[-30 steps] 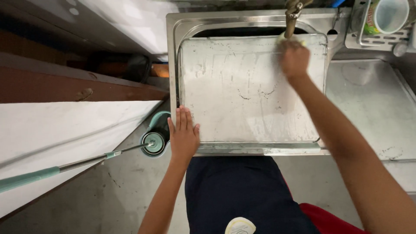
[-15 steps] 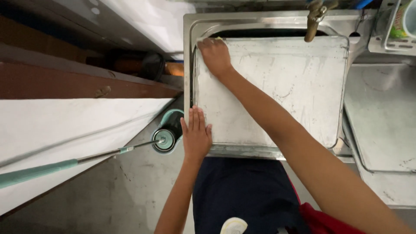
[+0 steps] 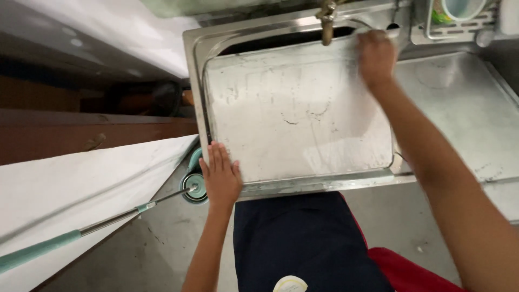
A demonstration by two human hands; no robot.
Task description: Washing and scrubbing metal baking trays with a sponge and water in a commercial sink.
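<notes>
A large flat metal tray [image 3: 292, 113], soapy and streaked, lies across the steel sink [image 3: 192, 81]. My left hand [image 3: 220, 178] presses flat on the tray's near left corner and the sink rim, fingers spread. My right hand [image 3: 377, 57] is curled at the tray's far right corner, just right of the brass tap [image 3: 327, 19]. What it holds, if anything, is hidden under the fingers.
A steel draining board [image 3: 465, 119] extends right of the sink. A rack with a green cup [image 3: 459, 16] stands at the far right corner. A teal mop with a long handle [image 3: 108, 219] lies on the floor by my left hand. A white panel [image 3: 70, 184] leans at left.
My right hand swept from the tray's far left corner back across to the far right corner. My left hand stayed at the near left corner.
</notes>
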